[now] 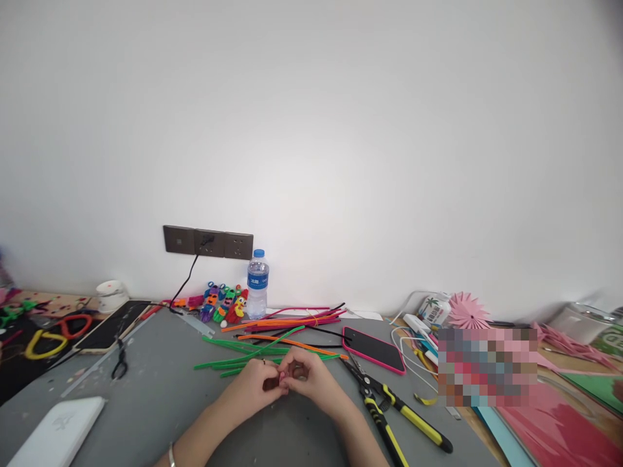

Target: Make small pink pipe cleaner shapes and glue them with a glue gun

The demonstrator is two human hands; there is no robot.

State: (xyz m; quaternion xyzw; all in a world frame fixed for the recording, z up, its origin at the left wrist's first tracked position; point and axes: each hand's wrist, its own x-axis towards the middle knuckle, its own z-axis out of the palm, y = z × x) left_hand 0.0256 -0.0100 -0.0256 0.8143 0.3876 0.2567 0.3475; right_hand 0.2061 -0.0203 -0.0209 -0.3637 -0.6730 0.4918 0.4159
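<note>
The left hand and right hand meet above the grey-topped bench, fingertips pinched together on a small pinkish piece, mostly hidden by the fingers; just beyond them lie fuzzy green pipe cleaners, with orange, red and black pipe cleaners farther off; behind those stands a clear plastic bottle with a blue cap and label, small multicoloured fuzzy figures beside it; to the right of the hands rest yellow-and-black-handled metal pliers and a black-screened phone in a pink case; well to their left lies a white rectangular device.
</note>
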